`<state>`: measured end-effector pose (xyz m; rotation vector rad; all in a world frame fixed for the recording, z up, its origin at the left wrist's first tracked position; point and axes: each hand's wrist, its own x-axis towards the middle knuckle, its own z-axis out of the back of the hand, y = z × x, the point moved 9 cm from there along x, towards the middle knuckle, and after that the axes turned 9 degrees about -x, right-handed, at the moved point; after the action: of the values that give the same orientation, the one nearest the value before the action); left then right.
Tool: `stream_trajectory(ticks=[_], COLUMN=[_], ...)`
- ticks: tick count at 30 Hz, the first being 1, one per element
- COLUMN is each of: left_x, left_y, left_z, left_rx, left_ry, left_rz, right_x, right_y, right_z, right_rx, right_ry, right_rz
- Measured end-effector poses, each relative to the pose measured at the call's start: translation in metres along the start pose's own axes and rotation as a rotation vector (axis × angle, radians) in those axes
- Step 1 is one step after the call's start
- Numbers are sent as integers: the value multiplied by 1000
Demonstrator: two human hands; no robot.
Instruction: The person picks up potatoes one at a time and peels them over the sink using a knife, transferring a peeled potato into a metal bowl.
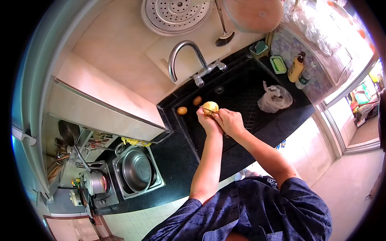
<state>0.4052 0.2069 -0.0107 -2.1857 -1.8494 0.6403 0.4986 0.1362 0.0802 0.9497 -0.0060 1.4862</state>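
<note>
My left hand [209,122] is wrapped round a pale yellow, mostly peeled potato [211,106] above the dark sink [237,88]. Beside it, my right hand [229,121] is closed on a knife [208,109], whose thin dark blade lies across the potato; the handle is hidden in my fingers. Two unpeeled brown potatoes, a nearer one [182,110] and a farther one [197,100], sit at the sink's left end. To the right of my hands is a crumpled clear plastic bag [275,98] with something dark inside.
A chrome faucet [189,46] arches over the sink's back edge. Soap in a green dish [278,64] and a yellow pump bottle [296,67] stand at the back right. Leftward, a metal basin [137,168] rests in a second sink, beyond it a pot [95,182] on a stove.
</note>
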Motion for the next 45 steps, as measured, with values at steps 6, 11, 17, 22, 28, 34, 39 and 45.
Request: stream_trajectory(ticks=[6, 11, 17, 22, 28, 34, 39, 45], left_x=[-6, -3, -4, 1, -10, -15, -8, 1], left_y=[-11, -7, 0, -8, -6, -13, -17, -14], left_z=[8, 16, 12, 10, -9, 0, 7, 14], left_rx=[159, 105, 122, 267, 365, 391, 418, 311], left_ry=[-173, -129, -181, 73, 51, -188, -176, -175], left_rz=[-179, -93, 7, 360, 317, 125, 123, -84], right_x=[-5, 0, -15, -6, 4, -5, 7, -6], right_y=[-4, 2, 1, -19, -18, -13, -15, 0], right_z=[-8, 0, -14, 9, 6, -4, 5, -1], right_rx=[-32, -41, -20, 46, 27, -85, -130, -112], right_ry=[-9, 54, 97, 44, 119, 101, 101, 110], right_rz=[-20, 117, 115, 44, 48, 117, 68, 134])
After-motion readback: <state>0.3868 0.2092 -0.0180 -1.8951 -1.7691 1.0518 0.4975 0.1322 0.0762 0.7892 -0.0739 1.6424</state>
